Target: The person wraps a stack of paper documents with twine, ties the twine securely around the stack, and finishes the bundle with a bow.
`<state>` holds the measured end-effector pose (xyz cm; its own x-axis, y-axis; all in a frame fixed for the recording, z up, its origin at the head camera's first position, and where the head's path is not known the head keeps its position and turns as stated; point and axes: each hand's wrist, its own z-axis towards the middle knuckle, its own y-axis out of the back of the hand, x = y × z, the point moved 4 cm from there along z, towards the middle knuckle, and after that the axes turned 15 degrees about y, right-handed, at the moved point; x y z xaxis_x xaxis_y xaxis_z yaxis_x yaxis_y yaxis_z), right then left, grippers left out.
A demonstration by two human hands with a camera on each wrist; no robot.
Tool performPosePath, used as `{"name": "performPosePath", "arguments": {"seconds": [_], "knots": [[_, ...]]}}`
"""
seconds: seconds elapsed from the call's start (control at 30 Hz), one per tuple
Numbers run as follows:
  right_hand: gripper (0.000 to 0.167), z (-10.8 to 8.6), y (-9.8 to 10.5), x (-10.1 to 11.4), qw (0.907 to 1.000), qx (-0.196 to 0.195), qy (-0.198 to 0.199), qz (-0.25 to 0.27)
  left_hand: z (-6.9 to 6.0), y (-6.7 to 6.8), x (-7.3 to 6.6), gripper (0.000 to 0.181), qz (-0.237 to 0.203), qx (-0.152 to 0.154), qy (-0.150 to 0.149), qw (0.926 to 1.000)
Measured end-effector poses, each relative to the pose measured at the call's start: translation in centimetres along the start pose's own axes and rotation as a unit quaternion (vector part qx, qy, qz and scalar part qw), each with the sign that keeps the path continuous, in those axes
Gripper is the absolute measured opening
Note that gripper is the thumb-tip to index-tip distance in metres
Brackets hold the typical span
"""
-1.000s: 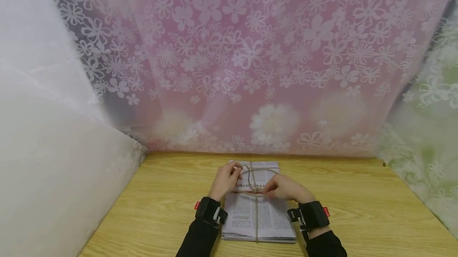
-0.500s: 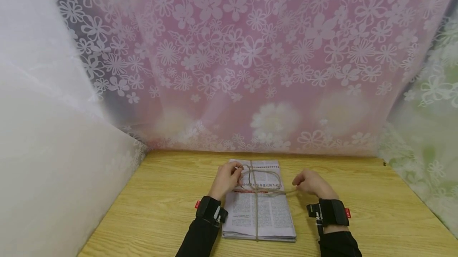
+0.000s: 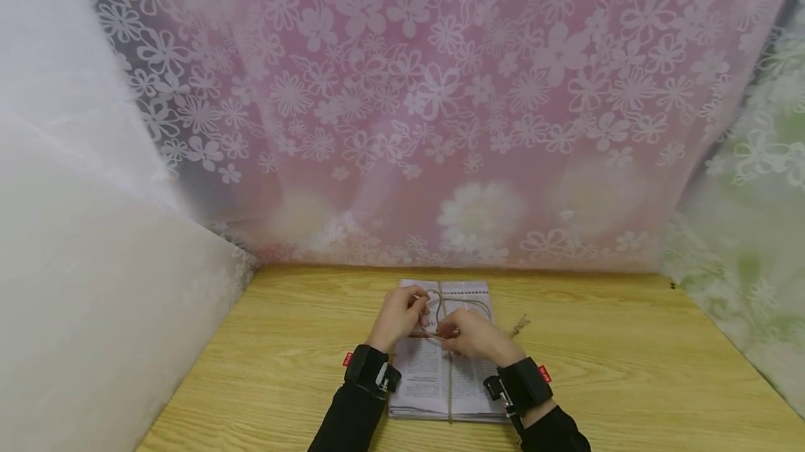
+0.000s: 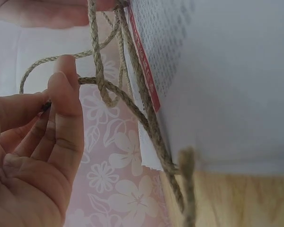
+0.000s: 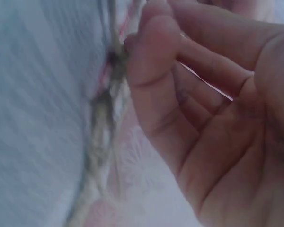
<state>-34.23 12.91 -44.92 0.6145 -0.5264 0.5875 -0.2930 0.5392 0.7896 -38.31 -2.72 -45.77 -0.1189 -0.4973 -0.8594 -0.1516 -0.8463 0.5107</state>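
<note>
A stack of newspapers (image 3: 418, 382) lies on the wooden table, with twine (image 3: 450, 389) crossing it lengthwise and across the middle. On the stack's left side, my left hand (image 3: 397, 314) pinches a strand of the twine between thumb and fingers; in the left wrist view, twine (image 4: 132, 106) runs from these fingertips to the stack. My right hand (image 3: 474, 337) reaches over the middle of the stack, its fingertips together at the twine's crossing. The right wrist view is blurred, and the right hand (image 5: 203, 104) partly hides the crossing there. A loose loop lies beyond the fingers.
A frayed twine end (image 3: 520, 324) sticks out to the right of the stack. Behind the wooden table (image 3: 629, 368) hangs a pink flowered sheet (image 3: 440, 124). A white sheet (image 3: 94, 284) stands on the left, a green flowered one (image 3: 748, 242) on the right.
My right hand drew twine out to the right of the stack, then came back left to the crossing. The frayed end now shows on the right. The left hand stays about where it was.
</note>
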Motion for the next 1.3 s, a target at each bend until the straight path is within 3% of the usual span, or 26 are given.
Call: {"name": "performPosePath", "arguments": {"seconds": [0.17,0.53,0.73,1.0,1.3], "knots": [[0.023,0.3,-0.8,-0.1,0.9998,-0.001,0.01,-0.015,0.0,-0.1,-0.2,0.022,0.006,-0.004,-0.007,0.9999],[0.013,0.6,0.0,-0.1,0.9987,-0.019,0.039,-0.026,-0.2,0.1,-0.3,0.027,0.003,0.005,-0.02,0.9998],[0.015,0.4,0.1,-0.1,0.9995,0.007,0.031,-0.008,-0.3,0.2,-0.4,0.024,0.009,-0.001,-0.028,0.9996],[0.019,-0.4,0.7,-0.5,0.9947,0.062,0.061,0.054,-0.7,0.4,-0.6,0.022,0.001,-0.002,-0.029,0.9996],[0.03,-2.8,3.1,-1.3,0.9932,0.086,0.011,0.077,-0.7,0.4,-0.5,0.021,-0.01,0.003,-0.023,0.9997]]}}
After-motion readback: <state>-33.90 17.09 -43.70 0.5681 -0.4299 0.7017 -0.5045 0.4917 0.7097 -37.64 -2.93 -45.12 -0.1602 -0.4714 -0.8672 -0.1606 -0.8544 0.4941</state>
